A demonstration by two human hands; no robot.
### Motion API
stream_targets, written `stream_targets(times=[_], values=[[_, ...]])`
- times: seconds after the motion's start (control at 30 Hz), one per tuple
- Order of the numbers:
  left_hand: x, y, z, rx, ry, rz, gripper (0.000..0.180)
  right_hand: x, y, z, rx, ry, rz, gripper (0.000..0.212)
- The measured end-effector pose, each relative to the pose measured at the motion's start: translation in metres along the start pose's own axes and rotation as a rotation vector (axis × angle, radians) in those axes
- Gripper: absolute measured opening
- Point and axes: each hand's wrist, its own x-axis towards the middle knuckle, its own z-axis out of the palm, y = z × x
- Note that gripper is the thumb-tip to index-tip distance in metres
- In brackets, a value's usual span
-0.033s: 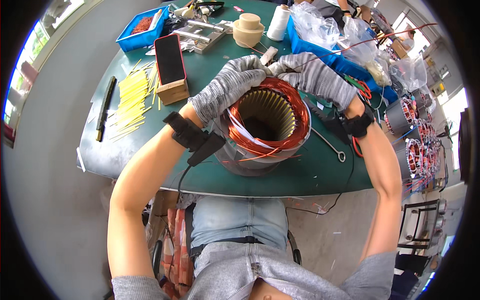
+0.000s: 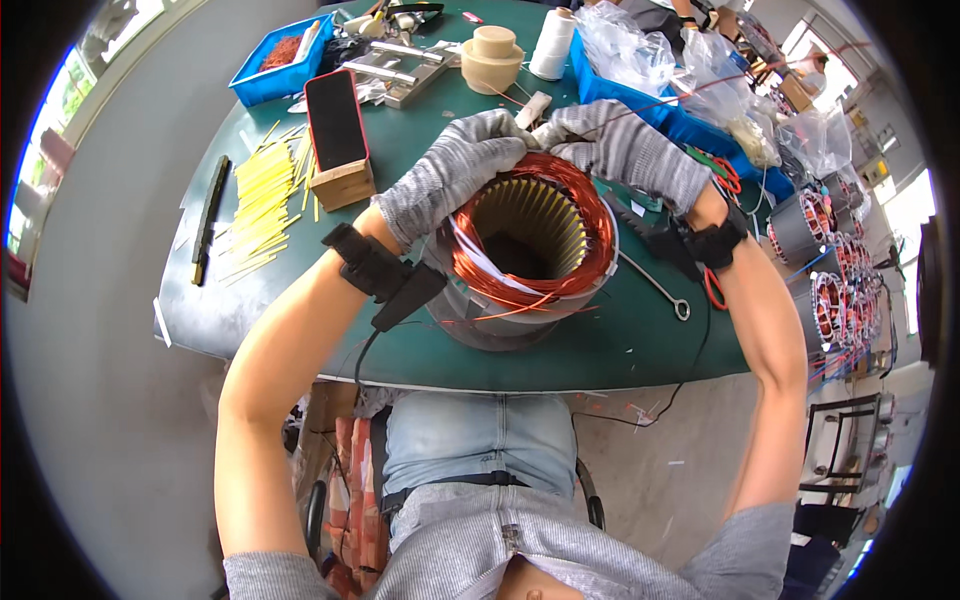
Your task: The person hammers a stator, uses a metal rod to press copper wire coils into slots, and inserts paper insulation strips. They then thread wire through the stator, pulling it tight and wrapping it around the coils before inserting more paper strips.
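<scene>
A motor stator [image 2: 490, 325] stands upright on the green table [image 2: 640, 350], its ring of copper windings [image 2: 600, 235] bulging over the top and yellow slot liners lining the bore. White strip runs along the winding's left side. My left hand [image 2: 465, 155], in a grey knitted glove, is closed at the winding's far edge; what its fingertips pinch is hidden. Beside it, my right hand [image 2: 630, 150], gloved alike, has its fingers closed on a thin red-brown copper wire [image 2: 720, 88] that stretches off to the upper right. The fingertips of both hands nearly meet.
Yellow strips [image 2: 262, 200] and a dark bar [image 2: 210, 218] lie left, near a phone [image 2: 336, 120] on a wooden block [image 2: 343, 183]. Behind are a blue tray [image 2: 262, 90], thread spool [image 2: 553, 45] and bagged bin [image 2: 615, 90]. A metal hook rod [image 2: 655, 285] lies right; more stators [image 2: 800, 230] stand beyond.
The whole view has shifted very slightly. Both hands stay at the winding's far edge, with hardly any movement of the fingers.
</scene>
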Motion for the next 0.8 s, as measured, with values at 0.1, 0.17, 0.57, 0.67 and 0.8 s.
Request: stream_targets(times=[0.1,0.17,0.57,0.67,0.8], values=[[0.001,-0.002,0.002,0.08,0.1,-0.1,0.014,0.006,0.004,0.001,-0.024,-0.04,0.009,0.014],[0.0,0.0,0.003,0.103,0.132,-0.154,0.021,0.007,0.005,-0.001,-0.03,-0.055,0.026,0.013],[-0.002,0.02,0.007,0.11,0.002,-0.217,0.025,-0.016,0.007,0.002,-0.008,0.013,0.162,0.024],[-0.002,0.025,0.008,0.103,-0.019,-0.242,0.026,-0.019,0.008,0.005,-0.033,0.048,0.151,0.022],[0.002,0.022,0.005,0.128,-0.071,-0.156,0.02,-0.017,0.001,0.001,-0.149,0.017,0.13,0.023]])
